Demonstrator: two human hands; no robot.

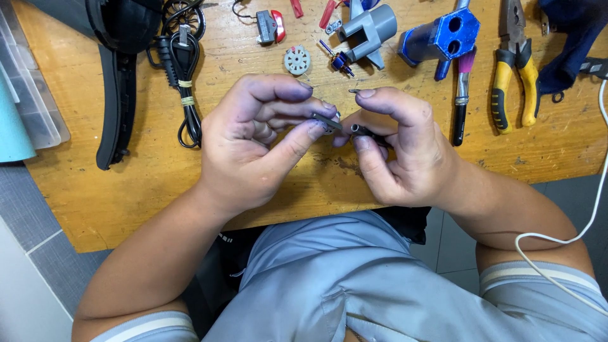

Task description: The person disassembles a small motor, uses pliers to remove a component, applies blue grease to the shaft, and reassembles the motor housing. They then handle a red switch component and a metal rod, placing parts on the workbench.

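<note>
Left hand [253, 142] grip pinches small flat grey part [326, 121]; right hand [399, 149] grip pinches thin dark piece [362, 131] (parts touching), above wooden counter [316, 177]; yellow-handled pliers [516, 69] well apart.

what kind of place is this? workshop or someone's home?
Likely a small repair bench, though home or shop is unclear. A scuffed wooden table holds yellow-handled pliers, a coiled black power cord and loose plastic parts, while the left hand and right hand hold a small dark part.

yellow-handled pliers [514, 79], coiled black cord [185, 76], wooden table [126, 190]
</note>
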